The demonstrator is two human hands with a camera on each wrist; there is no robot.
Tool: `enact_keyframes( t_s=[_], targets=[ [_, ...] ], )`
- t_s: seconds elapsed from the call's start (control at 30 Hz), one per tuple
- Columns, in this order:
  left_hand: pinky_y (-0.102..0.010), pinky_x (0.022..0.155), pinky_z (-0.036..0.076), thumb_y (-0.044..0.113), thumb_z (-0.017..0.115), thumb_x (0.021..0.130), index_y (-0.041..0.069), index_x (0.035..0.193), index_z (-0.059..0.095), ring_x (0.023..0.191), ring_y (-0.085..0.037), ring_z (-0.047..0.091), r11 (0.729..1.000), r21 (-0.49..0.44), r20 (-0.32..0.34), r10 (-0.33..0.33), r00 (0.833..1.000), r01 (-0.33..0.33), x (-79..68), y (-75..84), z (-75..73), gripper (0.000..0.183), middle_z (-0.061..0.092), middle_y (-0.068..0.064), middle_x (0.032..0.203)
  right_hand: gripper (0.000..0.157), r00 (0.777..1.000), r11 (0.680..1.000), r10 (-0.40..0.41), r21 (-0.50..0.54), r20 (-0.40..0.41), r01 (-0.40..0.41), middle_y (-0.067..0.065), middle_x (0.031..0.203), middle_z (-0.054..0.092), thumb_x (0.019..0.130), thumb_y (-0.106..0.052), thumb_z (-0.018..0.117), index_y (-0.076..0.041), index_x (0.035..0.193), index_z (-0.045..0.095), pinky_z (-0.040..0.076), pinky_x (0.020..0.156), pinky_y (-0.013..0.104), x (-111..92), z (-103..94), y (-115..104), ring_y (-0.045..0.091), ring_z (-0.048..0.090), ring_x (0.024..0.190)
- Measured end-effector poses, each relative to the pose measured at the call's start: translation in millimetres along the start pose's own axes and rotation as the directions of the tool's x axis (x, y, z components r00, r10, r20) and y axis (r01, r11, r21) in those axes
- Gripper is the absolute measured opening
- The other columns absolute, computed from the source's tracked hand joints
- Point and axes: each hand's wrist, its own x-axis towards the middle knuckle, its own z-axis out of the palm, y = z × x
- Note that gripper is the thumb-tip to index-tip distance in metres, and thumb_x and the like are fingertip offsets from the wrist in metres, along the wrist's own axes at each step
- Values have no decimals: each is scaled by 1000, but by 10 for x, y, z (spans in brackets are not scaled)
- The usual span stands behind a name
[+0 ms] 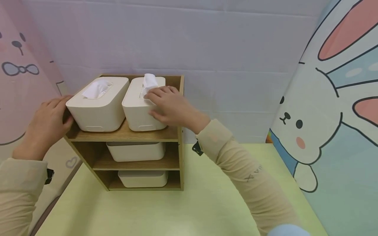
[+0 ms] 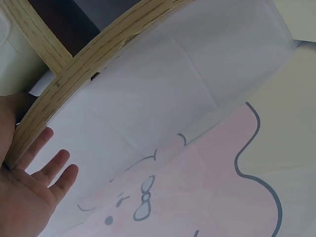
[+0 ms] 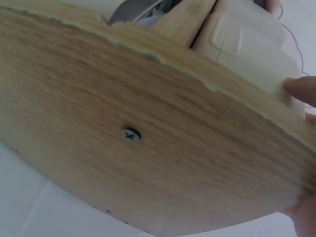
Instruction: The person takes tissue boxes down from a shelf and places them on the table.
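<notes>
A small wooden shelf (image 1: 180, 157) holds two white tissue boxes side by side on its upper level. In the head view my left hand (image 1: 48, 121) is at the shelf's left side, next to the left tissue box (image 1: 100, 114). The left wrist view shows that hand (image 2: 32, 197) straddling the wooden side panel (image 2: 98, 54), fingers spread outside it and thumb hidden behind. My right hand (image 1: 174, 108) rests on the right tissue box (image 1: 138, 116), fingers over its top beside the white tissue (image 1: 150, 82), thumb (image 3: 301, 91) against its front.
Shallow white bins (image 1: 136, 152) sit on the middle and bottom levels. The shelf stands on a pale green table (image 1: 212, 196) against a white backdrop (image 1: 224, 49). Cartoon-printed sheets (image 1: 307, 141) hang at both sides. A screw head (image 3: 131, 135) shows in the right side panel.
</notes>
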Motion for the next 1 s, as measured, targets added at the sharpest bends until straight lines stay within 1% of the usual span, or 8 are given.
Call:
enact_keyframes(
  t_s=[0.13, 0.3, 0.47, 0.63, 0.77, 0.9, 1.0],
  targets=[
    [-59, 101, 25, 0, 57, 79, -4, 136, 36, 115, -49, 38, 1000, 10, -17, 20, 1000, -19, 0, -5, 14, 61, 44, -28, 131, 43, 1000, 1000, 2, 14, 2, -2, 0, 132, 49, 91, -36, 48, -16, 130, 48, 33, 106, 41, 11, 27, -9, 23, 44, 124],
    [-60, 98, 28, 0, 59, 77, -4, 135, 38, 112, -48, 40, 999, 24, -39, 37, 999, -36, 6, -5, 27, 62, 47, -28, 129, 44, 1000, 1000, -1, 16, 23, 1, 0, 132, 48, 91, -38, 48, -17, 130, 48, 33, 106, 42, 10, 40, -16, 24, 44, 124],
    [-60, 97, 28, 0, 60, 76, -3, 135, 39, 112, -48, 41, 999, 29, -45, 34, 998, -33, 4, -15, 35, 62, 47, -27, 128, 49, 998, 1000, -15, 23, 53, 14, 0, 136, 46, 90, -38, 50, -17, 134, 44, 34, 105, 43, 13, 46, -24, 25, 41, 126],
    [-60, 100, 27, 0, 59, 77, -2, 137, 36, 113, -49, 39, 999, 22, -36, 25, 999, -24, 2, -27, 45, 64, 45, -27, 130, 54, 997, 999, -13, 39, 73, 10, 0, 137, 44, 88, -40, 55, -18, 135, 41, 35, 105, 43, 24, 47, -30, 25, 39, 127],
    [-58, 105, 23, 0, 59, 77, -2, 138, 35, 115, -49, 37, 1000, 8, -27, 18, 999, -18, -5, -41, 50, 65, 44, -27, 132, 58, 996, 998, -14, 70, 89, 7, 0, 138, 43, 86, -39, 58, -18, 137, 40, 34, 107, 41, 46, 52, -37, 24, 37, 129],
    [-58, 106, 22, 0, 59, 77, -2, 138, 35, 117, -48, 36, 1000, 7, -29, 18, 999, -18, -10, -54, 57, 65, 43, -26, 133, 59, 995, 995, -12, 99, 103, 2, 1, 138, 43, 85, -37, 59, -17, 137, 40, 35, 107, 37, 65, 51, -51, 24, 37, 129],
    [-58, 106, 22, 0, 60, 77, -2, 138, 35, 118, -48, 36, 1000, 9, -35, 20, 999, -19, -6, -56, 65, 65, 44, -26, 133, 58, 994, 994, -8, 112, 108, -4, 2, 137, 44, 85, -35, 60, -16, 136, 41, 37, 105, 35, 75, 47, -62, 24, 38, 129]
  ],
)
